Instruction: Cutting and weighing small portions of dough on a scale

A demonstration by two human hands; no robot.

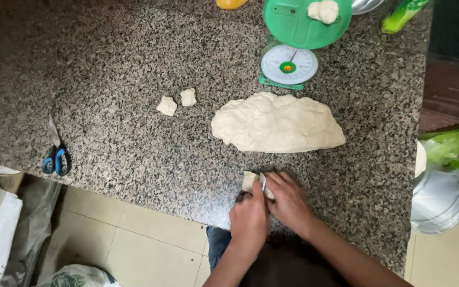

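Here, both hands meet over a small piece of dough [251, 182] near the front edge of the speckled granite counter [134, 79]. The left hand [249, 215] is curled with its fingers pressed down on the piece, and the right hand [289, 201] lies just beside it with fingers bent over the same piece; a thin pale edge shows between them, but what it is cannot be told. Just beyond the hands sits the large dough mass [277, 123], close enough to block any reach straight forward. Behind that stands a green kitchen scale [289, 65], with a dough lump [323, 10] on its round pan. Two small dough pieces [177, 101] lie to the left of the big mass, well apart from the hands. Blue-handled scissors [56, 154] rest far to the left, near the counter's front edge. Bare granite stretches wide between scissors and hands. To the right the counter ends, where a green plastic bag [447, 144] and a metal bowl [439, 199] sit lower down.
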